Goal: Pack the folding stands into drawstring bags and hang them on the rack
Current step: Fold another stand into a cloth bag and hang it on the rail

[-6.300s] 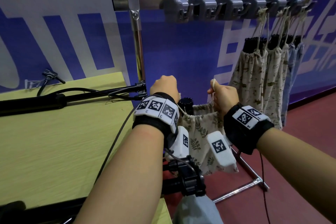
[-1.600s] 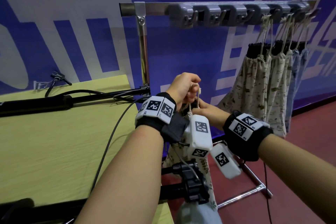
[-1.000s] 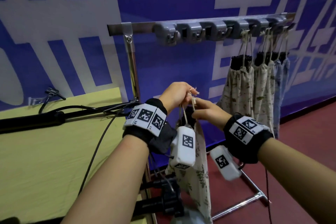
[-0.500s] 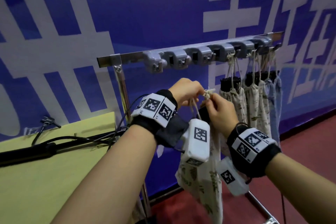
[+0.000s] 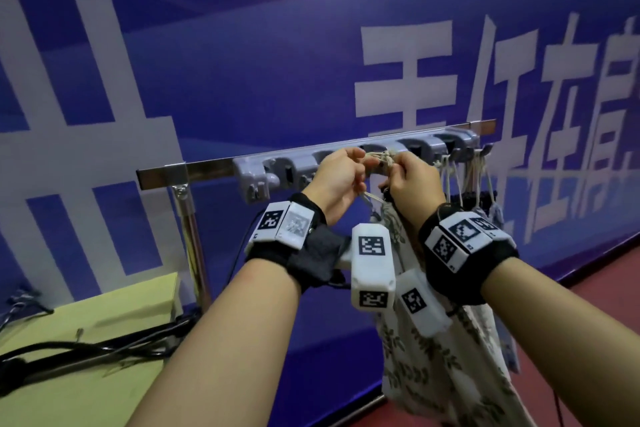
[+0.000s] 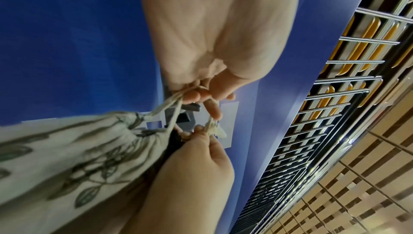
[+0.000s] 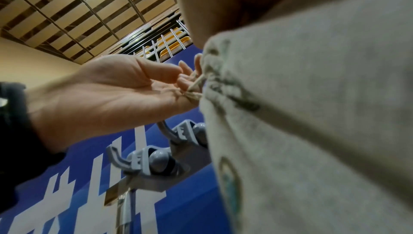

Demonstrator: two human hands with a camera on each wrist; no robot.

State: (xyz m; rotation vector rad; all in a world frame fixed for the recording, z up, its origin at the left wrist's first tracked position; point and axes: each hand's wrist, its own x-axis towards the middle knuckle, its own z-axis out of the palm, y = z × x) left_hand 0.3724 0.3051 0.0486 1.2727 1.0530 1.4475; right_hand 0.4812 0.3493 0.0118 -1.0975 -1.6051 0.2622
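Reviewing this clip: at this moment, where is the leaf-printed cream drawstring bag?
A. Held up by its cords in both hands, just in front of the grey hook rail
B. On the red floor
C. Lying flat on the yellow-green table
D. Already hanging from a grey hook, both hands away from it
A: the left hand and right hand pinch the cream cords at the grey hook rail, and the leaf-printed cream drawstring bag dangles below them.
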